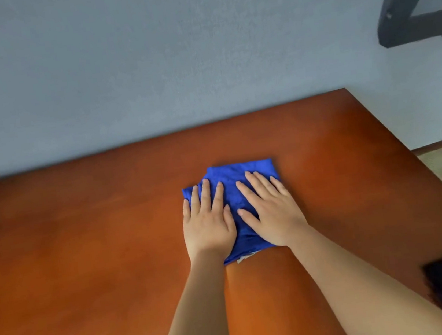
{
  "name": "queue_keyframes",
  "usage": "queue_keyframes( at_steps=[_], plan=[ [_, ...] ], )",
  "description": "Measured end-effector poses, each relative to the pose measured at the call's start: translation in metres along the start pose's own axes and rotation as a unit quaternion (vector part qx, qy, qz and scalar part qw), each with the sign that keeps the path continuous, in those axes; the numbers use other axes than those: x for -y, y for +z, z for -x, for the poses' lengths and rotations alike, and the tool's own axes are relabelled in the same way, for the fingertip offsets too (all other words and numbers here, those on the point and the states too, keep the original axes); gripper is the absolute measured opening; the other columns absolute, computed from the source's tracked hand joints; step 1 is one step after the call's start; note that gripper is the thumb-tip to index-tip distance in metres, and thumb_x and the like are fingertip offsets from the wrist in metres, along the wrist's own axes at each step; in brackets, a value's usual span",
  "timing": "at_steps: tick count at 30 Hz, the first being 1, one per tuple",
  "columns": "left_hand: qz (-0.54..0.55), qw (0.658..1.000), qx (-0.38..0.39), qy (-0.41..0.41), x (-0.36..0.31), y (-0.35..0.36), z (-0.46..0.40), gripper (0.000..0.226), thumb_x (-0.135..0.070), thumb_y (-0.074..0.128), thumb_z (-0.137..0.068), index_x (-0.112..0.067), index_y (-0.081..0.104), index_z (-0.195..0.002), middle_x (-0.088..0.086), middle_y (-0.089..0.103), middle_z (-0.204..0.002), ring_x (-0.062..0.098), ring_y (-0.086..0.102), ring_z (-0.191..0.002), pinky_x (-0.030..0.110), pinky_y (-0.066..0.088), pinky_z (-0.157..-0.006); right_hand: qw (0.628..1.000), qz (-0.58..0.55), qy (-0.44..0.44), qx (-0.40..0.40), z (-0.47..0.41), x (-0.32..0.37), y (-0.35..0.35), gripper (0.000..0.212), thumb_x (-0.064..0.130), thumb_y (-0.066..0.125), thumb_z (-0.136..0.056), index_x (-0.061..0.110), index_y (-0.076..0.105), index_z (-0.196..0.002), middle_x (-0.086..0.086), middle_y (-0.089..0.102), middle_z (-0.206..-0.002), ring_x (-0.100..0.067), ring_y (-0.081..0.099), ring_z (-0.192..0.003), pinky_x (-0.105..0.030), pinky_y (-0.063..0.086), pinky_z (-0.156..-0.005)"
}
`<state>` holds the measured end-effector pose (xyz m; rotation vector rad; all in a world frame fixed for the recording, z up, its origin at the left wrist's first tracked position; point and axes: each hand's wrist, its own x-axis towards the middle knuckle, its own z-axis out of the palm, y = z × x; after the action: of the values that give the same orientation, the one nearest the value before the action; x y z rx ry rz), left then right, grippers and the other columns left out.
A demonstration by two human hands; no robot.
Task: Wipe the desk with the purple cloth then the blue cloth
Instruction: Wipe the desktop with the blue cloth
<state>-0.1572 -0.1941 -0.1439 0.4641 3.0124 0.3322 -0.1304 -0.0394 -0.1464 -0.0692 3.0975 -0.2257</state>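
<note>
Blue cloth (239,173) lies on the desk (85,255); left hand (207,222) and right hand (272,211) press it, fingers straight toward 12 o'clock.

From my feed: blue cloth (238,172), bright royal blue, folded into rough pad, lying flat on desk (83,241) toward its far right part, short of back edge. Small white bit pokes out at cloth's near edge. Desk glossy reddish-brown wood. Purple cloth nowhere I can see.
</note>
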Motion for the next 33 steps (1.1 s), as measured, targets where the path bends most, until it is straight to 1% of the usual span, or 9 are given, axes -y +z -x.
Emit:
queue_keyframes(
  at_steps=[5, 7, 11, 14, 16, 19, 21, 26, 33],
  plan=[
    [0.011, 1.000, -0.005, -0.010, -0.007, 0.006, 0.090, 0.072, -0.046, -0.007, -0.086, -0.028, 0.014, -0.153, -0.001, 0.004, -0.162, 0.020, -0.002, -0.149, 0.038, -0.003, -0.119, 1.000, -0.006, -0.019, -0.001, 0.083, 0.022, 0.012, 0.070, 0.058, 0.012, -0.093, 0.022, 0.023, -0.152, -0.003, 0.014, -0.161, -0.016, 0.009, -0.148, -0.039, 0.004, -0.120],
    [0.003, 1.000, -0.006, -0.012, -0.009, 0.010, 0.123, 0.070, -0.045, -0.003, -0.088, -0.027, 0.018, -0.153, 0.000, 0.008, -0.161, 0.021, 0.002, -0.149, 0.038, -0.001, -0.119, 1.000, -0.005, -0.019, -0.007, 0.114, 0.029, 0.014, 0.067, 0.057, 0.018, -0.094, 0.021, 0.030, -0.150, -0.004, 0.021, -0.159, -0.018, 0.016, -0.147, -0.039, 0.007, -0.118],
    [-0.009, 1.000, -0.008, -0.023, -0.016, 0.016, 0.172, 0.058, -0.039, 0.018, -0.095, -0.023, 0.038, -0.146, 0.005, 0.031, -0.155, 0.027, 0.025, -0.144, 0.043, 0.017, -0.115, 1.000, -0.001, -0.018, -0.011, 0.165, 0.038, 0.019, 0.063, 0.055, 0.028, -0.094, 0.020, 0.041, -0.146, -0.006, 0.032, -0.155, -0.019, 0.029, -0.143, -0.041, 0.014, -0.113],
    [-0.007, 1.000, -0.014, -0.025, -0.019, 0.018, 0.185, 0.055, -0.036, 0.023, -0.094, -0.022, 0.043, -0.144, 0.006, 0.037, -0.152, 0.027, 0.032, -0.141, 0.046, 0.024, -0.112, 1.000, -0.003, -0.015, -0.018, 0.179, 0.039, 0.020, 0.062, 0.054, 0.031, -0.093, 0.021, 0.043, -0.144, -0.005, 0.035, -0.153, -0.019, 0.032, -0.142, -0.041, 0.016, -0.113],
    [-0.001, 1.000, -0.013, -0.026, -0.019, 0.015, 0.183, 0.057, -0.038, 0.020, -0.094, -0.024, 0.039, -0.146, 0.004, 0.032, -0.154, 0.026, 0.027, -0.144, 0.044, 0.021, -0.115, 1.000, 0.000, -0.020, -0.024, 0.176, 0.038, 0.020, 0.062, 0.055, 0.031, -0.093, 0.021, 0.043, -0.144, -0.005, 0.034, -0.154, -0.019, 0.031, -0.142, -0.041, 0.016, -0.113],
    [0.009, 0.999, -0.014, -0.030, -0.019, 0.014, 0.170, 0.067, -0.043, 0.003, -0.089, -0.028, 0.022, -0.152, -0.001, 0.011, -0.161, 0.020, 0.005, -0.149, 0.037, 0.000, -0.118, 0.999, 0.001, -0.029, -0.037, 0.159, 0.035, 0.021, 0.062, 0.054, 0.030, -0.093, 0.021, 0.043, -0.144, -0.005, 0.035, -0.154, -0.019, 0.031, -0.142, -0.041, 0.015, -0.113],
    [0.018, 0.999, -0.026, -0.041, -0.019, 0.013, 0.157, 0.070, -0.044, -0.002, -0.087, -0.029, 0.016, -0.153, -0.002, 0.005, -0.161, 0.018, -0.002, -0.149, 0.035, -0.007, -0.117, 0.999, -0.004, -0.031, -0.041, 0.143, 0.033, 0.020, 0.062, 0.053, 0.029, -0.093, 0.021, 0.043, -0.144, -0.005, 0.034, -0.154, -0.019, 0.031, -0.142, -0.041, 0.015, -0.114],
    [0.014, 0.998, -0.040, -0.049, -0.014, 0.013, 0.122, 0.069, -0.043, 0.000, -0.088, -0.028, 0.019, -0.152, -0.001, 0.009, -0.161, 0.019, 0.001, -0.149, 0.037, -0.002, -0.119, 0.999, -0.011, -0.023, -0.046, 0.110, 0.029, 0.018, 0.063, 0.053, 0.027, -0.093, 0.021, 0.042, -0.144, -0.005, 0.034, -0.154, -0.019, 0.030, -0.142, -0.040, 0.013, -0.115],
    [0.003, 0.999, -0.026, -0.042, -0.014, 0.012, 0.099, 0.072, -0.043, -0.003, -0.086, -0.027, 0.018, -0.153, 0.000, 0.009, -0.161, 0.021, 0.001, -0.149, 0.039, 0.000, -0.119, 0.999, -0.026, -0.015, -0.046, 0.091, 0.022, 0.016, 0.066, 0.055, 0.020, -0.092, 0.022, 0.036, -0.148, -0.004, 0.027, -0.157, -0.017, 0.022, -0.146, -0.040, 0.011, -0.119]
  ],
)
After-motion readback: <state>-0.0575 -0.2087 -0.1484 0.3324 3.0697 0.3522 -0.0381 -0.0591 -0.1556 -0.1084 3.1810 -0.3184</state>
